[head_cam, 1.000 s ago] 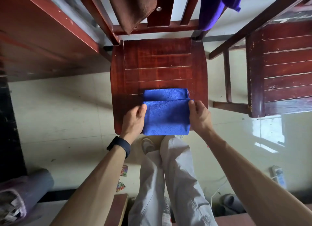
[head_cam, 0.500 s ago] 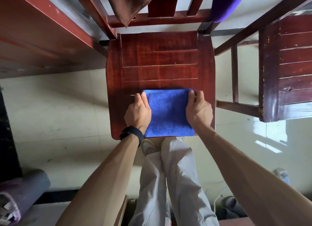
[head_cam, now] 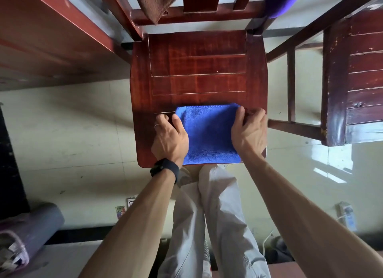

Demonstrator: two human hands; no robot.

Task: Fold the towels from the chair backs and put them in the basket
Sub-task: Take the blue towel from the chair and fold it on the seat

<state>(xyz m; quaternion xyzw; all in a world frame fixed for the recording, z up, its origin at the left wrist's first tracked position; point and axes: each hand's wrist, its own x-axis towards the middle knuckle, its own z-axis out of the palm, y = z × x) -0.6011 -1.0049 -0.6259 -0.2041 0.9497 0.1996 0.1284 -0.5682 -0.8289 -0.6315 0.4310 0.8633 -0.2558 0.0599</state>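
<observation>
Here the blue towel (head_cam: 209,134) lies folded into a compact rectangle on the front part of the wooden chair seat (head_cam: 196,66), presumably because the flat seat serves as a folding surface. The left hand (head_cam: 171,137) rests palm-down against the towel's left edge, fingers curled, thumb on the cloth; whether it pinches the fabric cannot be told. The right hand (head_cam: 248,132) presses on the right edge, fingertips bent over the far corner, apparently squaring the fold. Both forearms reach forward, wrists low. A brown towel (head_cam: 157,1) and a purple towel (head_cam: 279,1) hang on the chair back, unfolded. No basket is visible.
</observation>
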